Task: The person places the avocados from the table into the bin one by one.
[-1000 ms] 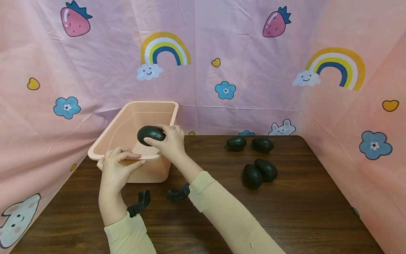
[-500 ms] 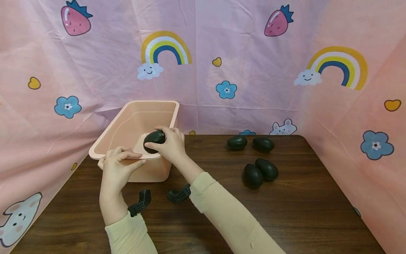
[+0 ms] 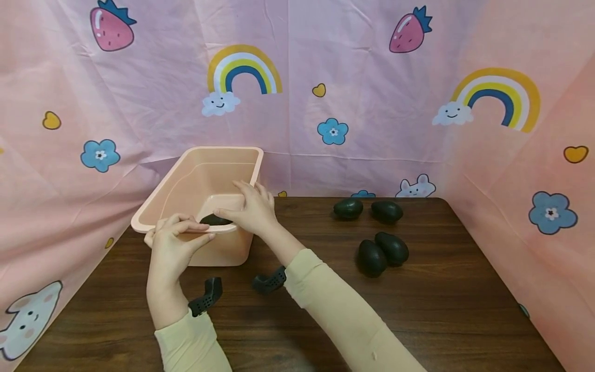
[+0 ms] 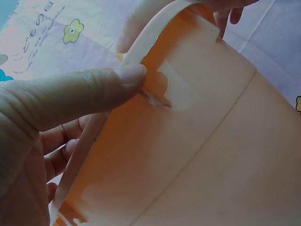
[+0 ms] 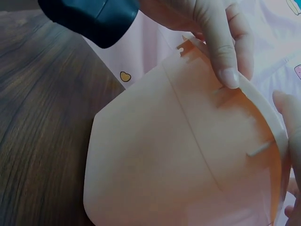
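A peach-coloured plastic bin (image 3: 178, 181) stands at the left on the table. My left hand (image 3: 172, 248) pinches its near rim, thumb outside and fingers over the inside, as the left wrist view shows with the thumb (image 4: 94, 92) against the outer wall. My right hand (image 3: 253, 209) hovers over the bin's right near corner, thumb and fingers spread apart and holding nothing. Below it, inside the bin, lies a dark green avocado (image 3: 215, 220), partly hidden by the near rim and left fingers. The right wrist view shows the bin's outer wall (image 5: 146, 146).
Several more avocados lie to the right on the dark wooden table (image 3: 441, 289): a touching pair with a front avocado (image 3: 371, 258), and behind them a left avocado (image 3: 348, 208) and a right avocado (image 3: 387, 211). A patterned pink cloth (image 3: 353, 62) hangs behind and at both sides.
The right hand has lowered the avocado into the bin and let go, its fingers spreading and drawing slightly right. The avocado now lies lower. The left hand keeps its grip on the rim.
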Demonstrator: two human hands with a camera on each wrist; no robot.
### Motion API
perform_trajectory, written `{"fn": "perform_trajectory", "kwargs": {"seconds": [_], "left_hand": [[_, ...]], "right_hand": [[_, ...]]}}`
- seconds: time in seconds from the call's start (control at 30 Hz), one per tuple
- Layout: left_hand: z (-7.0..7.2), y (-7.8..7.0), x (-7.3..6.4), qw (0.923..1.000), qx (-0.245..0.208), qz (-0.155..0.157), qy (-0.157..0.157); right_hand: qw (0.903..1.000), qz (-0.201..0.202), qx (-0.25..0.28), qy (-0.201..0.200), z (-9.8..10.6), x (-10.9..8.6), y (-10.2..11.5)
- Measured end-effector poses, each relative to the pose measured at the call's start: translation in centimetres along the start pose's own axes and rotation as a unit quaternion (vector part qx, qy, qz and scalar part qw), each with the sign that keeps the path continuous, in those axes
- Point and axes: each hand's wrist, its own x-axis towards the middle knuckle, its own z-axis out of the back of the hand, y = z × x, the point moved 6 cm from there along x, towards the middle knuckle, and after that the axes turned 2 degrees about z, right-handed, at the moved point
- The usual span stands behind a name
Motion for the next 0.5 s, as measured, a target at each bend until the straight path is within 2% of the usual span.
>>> {"fn": "perform_trajectory", "kwargs": {"seconds": [0.23,0.5], "left_hand": [[0.03,-0.07,-0.03,1.0,0.005,-0.005,0.001],[0.05,-0.17,-0.1,1.0,0.002,-0.005,-0.001]], "right_hand": [[0.999,0.003,-0.028,0.036,0.0,-0.13,-0.1],[0.9978,0.011,-0.046,0.047,0.27,-0.54,-0.3]]}}
